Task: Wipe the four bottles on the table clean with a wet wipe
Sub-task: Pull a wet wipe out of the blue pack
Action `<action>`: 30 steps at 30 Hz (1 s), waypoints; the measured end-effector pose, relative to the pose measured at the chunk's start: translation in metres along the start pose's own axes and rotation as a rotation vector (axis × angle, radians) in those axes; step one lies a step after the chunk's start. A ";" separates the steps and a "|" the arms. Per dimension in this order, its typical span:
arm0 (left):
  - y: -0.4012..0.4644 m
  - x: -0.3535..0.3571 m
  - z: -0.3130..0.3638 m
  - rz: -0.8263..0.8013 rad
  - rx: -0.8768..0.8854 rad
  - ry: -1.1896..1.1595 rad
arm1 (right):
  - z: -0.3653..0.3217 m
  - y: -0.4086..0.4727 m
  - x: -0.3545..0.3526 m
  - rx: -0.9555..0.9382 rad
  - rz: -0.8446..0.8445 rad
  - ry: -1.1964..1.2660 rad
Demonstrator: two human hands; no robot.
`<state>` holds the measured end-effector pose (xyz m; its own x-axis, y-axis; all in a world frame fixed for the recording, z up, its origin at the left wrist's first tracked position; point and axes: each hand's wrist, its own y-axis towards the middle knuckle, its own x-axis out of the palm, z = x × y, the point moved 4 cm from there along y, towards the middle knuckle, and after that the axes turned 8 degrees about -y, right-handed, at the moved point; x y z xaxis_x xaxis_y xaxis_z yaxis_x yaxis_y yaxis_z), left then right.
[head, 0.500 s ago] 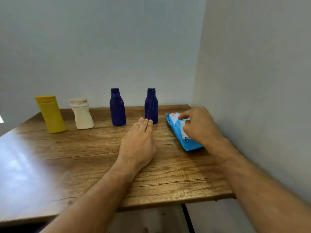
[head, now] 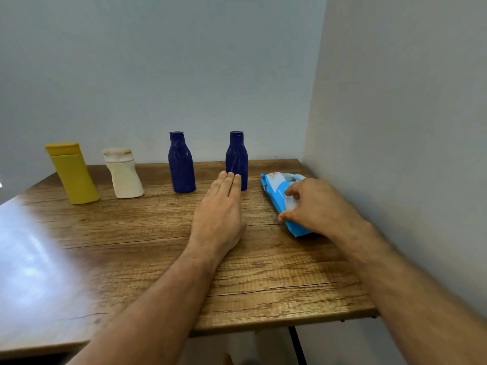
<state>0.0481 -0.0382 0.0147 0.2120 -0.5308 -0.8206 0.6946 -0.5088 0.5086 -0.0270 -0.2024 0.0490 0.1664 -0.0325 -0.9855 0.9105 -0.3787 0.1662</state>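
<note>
Head view shows the soft blue plastic wet-wipe pack (head: pixel 276 192) lying at the wooden table's (head: pixel 131 246) right rear; the right hand (head: pixel 316 206) pinches at its white flap; the left hand (head: pixel 220 214) rests flat, fingers straight; the pack looks light and crushable, likely to slide, so steadying it seems wise; four bottles stand behind.

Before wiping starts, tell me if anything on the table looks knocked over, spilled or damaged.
Nothing stands out. The yellow bottle, cream bottle and two dark blue bottles stand upright in a row on the wooden table, with no spill visible.
</note>
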 end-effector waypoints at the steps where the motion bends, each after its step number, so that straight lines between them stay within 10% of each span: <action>1: 0.001 0.000 0.000 0.002 -0.003 -0.009 | 0.001 0.001 0.001 0.007 -0.006 0.006; 22: 0.000 0.002 -0.006 0.025 -0.047 -0.106 | 0.005 0.011 0.000 0.224 0.056 0.419; 30: -0.007 -0.012 -0.030 0.224 -0.211 -0.982 | -0.029 0.019 -0.016 0.048 -0.019 1.272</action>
<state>0.0613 -0.0083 0.0128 -0.2383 -0.9671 -0.0887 0.8352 -0.2507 0.4896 -0.0016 -0.1818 0.0691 0.4225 0.8696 -0.2556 0.9063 -0.4037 0.1249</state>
